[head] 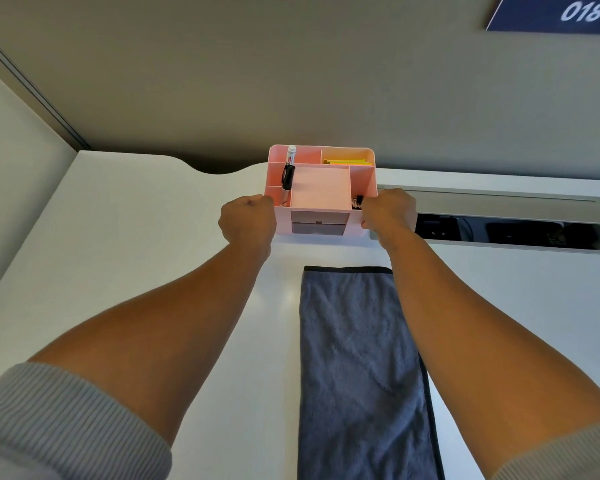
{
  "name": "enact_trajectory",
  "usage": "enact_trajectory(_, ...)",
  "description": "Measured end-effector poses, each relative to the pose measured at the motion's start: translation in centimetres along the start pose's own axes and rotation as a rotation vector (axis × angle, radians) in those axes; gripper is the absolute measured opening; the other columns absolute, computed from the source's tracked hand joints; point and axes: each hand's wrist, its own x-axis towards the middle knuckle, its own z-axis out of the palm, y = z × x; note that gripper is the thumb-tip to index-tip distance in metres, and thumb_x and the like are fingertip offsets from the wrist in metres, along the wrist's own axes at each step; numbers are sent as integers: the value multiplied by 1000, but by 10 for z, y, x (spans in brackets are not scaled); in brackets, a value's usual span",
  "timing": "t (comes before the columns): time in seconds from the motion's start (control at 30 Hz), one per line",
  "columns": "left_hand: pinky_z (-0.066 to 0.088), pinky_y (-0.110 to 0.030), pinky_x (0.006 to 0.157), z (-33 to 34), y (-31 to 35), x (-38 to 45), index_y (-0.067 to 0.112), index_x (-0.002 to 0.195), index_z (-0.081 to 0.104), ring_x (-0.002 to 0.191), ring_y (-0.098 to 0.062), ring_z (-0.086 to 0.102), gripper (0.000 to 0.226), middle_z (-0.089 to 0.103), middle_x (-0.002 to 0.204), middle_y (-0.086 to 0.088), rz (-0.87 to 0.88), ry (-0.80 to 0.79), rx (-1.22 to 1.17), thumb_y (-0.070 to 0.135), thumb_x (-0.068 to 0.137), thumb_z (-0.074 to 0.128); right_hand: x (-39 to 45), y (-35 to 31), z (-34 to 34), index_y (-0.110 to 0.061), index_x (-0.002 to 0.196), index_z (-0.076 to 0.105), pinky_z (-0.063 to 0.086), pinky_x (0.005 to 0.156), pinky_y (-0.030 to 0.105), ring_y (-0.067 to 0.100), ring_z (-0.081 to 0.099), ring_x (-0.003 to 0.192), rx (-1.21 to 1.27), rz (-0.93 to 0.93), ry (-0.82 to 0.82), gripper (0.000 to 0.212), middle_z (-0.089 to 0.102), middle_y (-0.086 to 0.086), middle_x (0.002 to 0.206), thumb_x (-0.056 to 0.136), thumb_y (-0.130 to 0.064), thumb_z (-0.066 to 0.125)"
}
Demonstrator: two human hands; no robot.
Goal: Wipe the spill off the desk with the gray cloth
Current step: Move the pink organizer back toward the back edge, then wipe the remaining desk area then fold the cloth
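A gray cloth (357, 368) with a dark hem lies folded lengthwise on the white desk (136, 237), running from the middle toward me. Beyond its far end stands a pink desk organizer (321, 188). My left hand (246, 221) grips the organizer's left side and my right hand (390, 211) grips its right side, fingers curled round the edges. Both forearms stretch out over the desk, the right one crossing the cloth's right edge. No spill shows on the desk surface.
The organizer holds a marker (289, 168), yellow sticky notes (349, 162), binder clips and small drawers. An open cable tray (506, 216) with a metal lid runs along the desk's back right. A gray partition wall stands behind; a panel borders the left.
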Motion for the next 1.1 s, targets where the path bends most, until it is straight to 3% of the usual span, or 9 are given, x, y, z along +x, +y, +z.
enact_trajectory(0.47,61,-30,69,-1,-8,3,30,69,65,69,-18,67,19,69,72,6,46,16,-7,37,87,66,-5,1,6,-17,83,64,60,74,35,25,70,82,45,7,-2,12,74,7,93,89,-25,57)
enact_trajectory(0.57,54,-22,60,-3,-13,1,27,69,64,62,-15,64,34,65,67,8,96,24,53,51,93,56,-10,8,7,-15,87,63,51,68,32,28,66,87,102,25,1,22,72,8,100,89,-30,48)
enact_trajectory(0.67,53,-24,62,-9,-23,-6,24,69,61,60,-15,61,48,64,68,3,117,31,158,58,97,40,-26,23,11,-11,88,62,41,66,32,27,60,86,182,35,152,39,66,5,93,94,-44,42)
enact_trajectory(0.77,55,-31,84,-24,-54,-23,15,96,72,90,-21,69,49,73,100,-5,169,39,262,52,100,40,-59,52,24,-15,100,69,47,75,34,23,60,97,189,-44,320,40,69,1,106,96,-47,44)
enact_trajectory(0.83,46,-27,92,-38,-79,-39,15,114,69,109,-23,65,40,69,121,-5,239,31,305,45,100,47,-84,74,36,-14,109,71,49,80,38,23,57,107,100,-125,369,37,69,1,116,97,-41,49)
enact_trajectory(1.0,33,-39,117,-61,-130,-71,19,133,61,136,-21,46,39,55,144,-1,495,-94,534,37,100,50,-128,116,63,-5,112,73,44,102,50,29,54,127,-91,-265,346,28,66,8,129,95,-24,62)
enact_trajectory(1.1,21,-42,122,-74,-153,-86,20,140,55,144,-21,36,46,47,151,0,559,-140,670,40,100,43,-147,138,69,-5,117,72,36,113,53,31,45,138,-218,-304,298,31,59,11,140,96,-24,61)
